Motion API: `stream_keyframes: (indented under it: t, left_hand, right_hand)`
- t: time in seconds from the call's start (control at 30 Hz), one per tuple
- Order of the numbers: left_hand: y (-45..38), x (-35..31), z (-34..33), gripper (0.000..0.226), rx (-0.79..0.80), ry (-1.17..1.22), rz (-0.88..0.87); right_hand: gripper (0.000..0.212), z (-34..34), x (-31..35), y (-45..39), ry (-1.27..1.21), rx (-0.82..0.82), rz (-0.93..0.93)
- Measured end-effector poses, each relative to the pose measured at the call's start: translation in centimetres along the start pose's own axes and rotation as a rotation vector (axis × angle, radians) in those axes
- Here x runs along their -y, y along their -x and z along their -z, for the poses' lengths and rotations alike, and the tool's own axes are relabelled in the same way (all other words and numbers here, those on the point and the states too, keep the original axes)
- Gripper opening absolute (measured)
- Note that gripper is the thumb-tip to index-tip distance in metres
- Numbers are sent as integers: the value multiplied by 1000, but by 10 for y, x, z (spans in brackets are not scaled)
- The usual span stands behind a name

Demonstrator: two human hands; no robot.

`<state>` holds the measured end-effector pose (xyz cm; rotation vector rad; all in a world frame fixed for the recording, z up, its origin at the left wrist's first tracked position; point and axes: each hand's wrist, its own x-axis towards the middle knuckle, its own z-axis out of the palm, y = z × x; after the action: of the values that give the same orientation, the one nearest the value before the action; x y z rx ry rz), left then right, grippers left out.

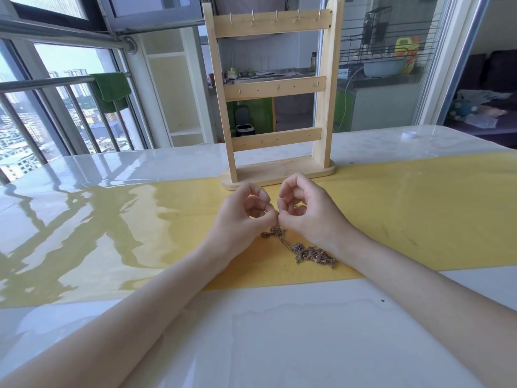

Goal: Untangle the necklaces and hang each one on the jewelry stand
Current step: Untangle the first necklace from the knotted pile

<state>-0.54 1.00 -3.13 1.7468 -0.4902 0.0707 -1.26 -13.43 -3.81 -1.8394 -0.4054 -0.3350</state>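
Observation:
A tangle of thin rose-gold necklaces (306, 252) lies on the yellow strip of the table, trailing from a small clump under my fingertips to a larger clump at the lower right. My left hand (243, 217) and my right hand (305, 211) meet just above it, thumbs and forefingers pinching the chain at the same spot, the other fingers curled. Right behind my hands stands the wooden jewelry stand (275, 88), with three crossbars carrying small metal hooks; nothing hangs on the hooks.
The glossy white table (279, 331) has a yellow runner (419, 214) across its middle. A small white cap (409, 134) sits at the far right of the table. A railing and windows are to the left, glass doors behind the stand.

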Motion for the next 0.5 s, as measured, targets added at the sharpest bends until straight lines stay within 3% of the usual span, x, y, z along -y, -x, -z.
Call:
stream_keyframes:
  t: [0.5]
  left_hand:
    - [-3, 1, 4, 20, -34, 135, 112]
  right_hand:
    - [25, 4, 4, 2, -125, 14, -60]
